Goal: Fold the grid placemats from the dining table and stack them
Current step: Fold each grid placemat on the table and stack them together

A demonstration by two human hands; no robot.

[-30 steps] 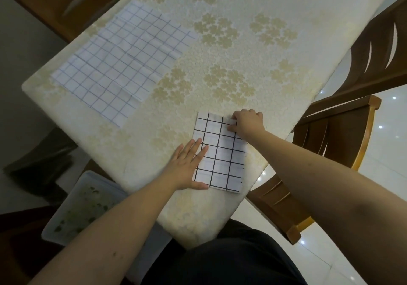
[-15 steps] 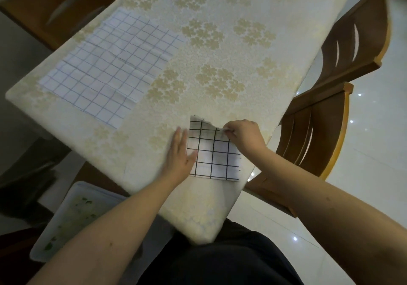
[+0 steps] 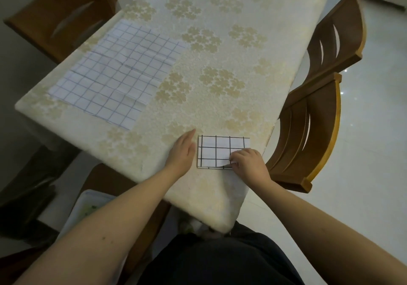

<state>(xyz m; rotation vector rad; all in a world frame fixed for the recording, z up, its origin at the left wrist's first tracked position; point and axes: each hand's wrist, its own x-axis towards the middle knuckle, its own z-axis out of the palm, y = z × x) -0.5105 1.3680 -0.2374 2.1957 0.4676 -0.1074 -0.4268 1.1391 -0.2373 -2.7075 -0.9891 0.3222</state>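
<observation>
Nearest on the dining table (image 3: 220,64), close to its near right corner, the right hand (image 3: 247,163) pinches the lower right corner of the folded placemat (image 3: 217,151), whose top layer lifts slightly there. Just left of it, the left hand (image 3: 182,152) rests flat, fingers spread out, touching its left edge. Farther off, toward the table's left side, the unfolded placemat (image 3: 119,75) lies flat.

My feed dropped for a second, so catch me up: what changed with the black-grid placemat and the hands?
The right hand folded the black-grid placemat once more, toward the person; it is now about half as long, and the hand pinches its near right corner. The left hand slid off it onto the tablecloth. The blue-grid placemat stayed spread flat.
</observation>
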